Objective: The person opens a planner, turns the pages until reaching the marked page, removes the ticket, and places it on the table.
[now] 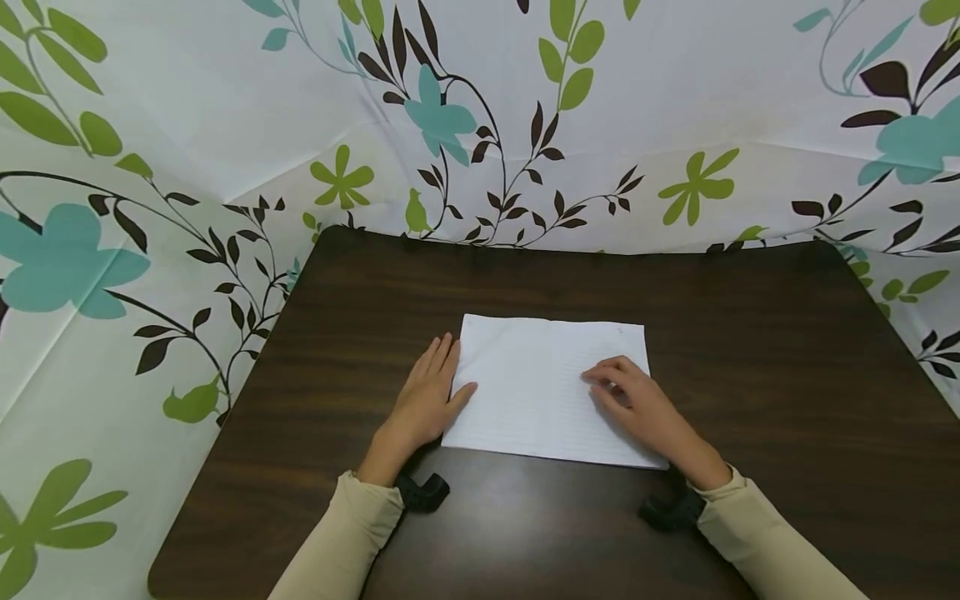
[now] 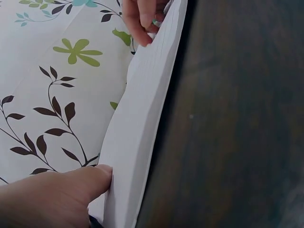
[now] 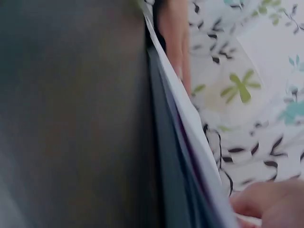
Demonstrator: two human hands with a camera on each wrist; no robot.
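An open notebook [image 1: 517,387] with faintly lined white pages lies flat on the dark table. My left hand [image 1: 426,398] rests along its left edge, fingers straight and thumb spread onto the page. Over the right page is my right hand [image 1: 647,410], with loosely bent fingers, a gap between thumb and forefinger, and nothing visible in its grasp. In the left wrist view, the left thumb [image 2: 61,192] touches the page [image 2: 133,123]. The right wrist view shows the notebook's layered edge [image 3: 190,118] side-on, beside part of the right hand [image 3: 275,204].
The dark wooden table [image 1: 750,358] extends around the notebook. A white cloth [image 1: 247,108] with green, teal and brown plant prints hangs behind and beside it. Black bands with mounts [image 1: 423,493] are at both wrists, below light sleeves [image 1: 337,533].
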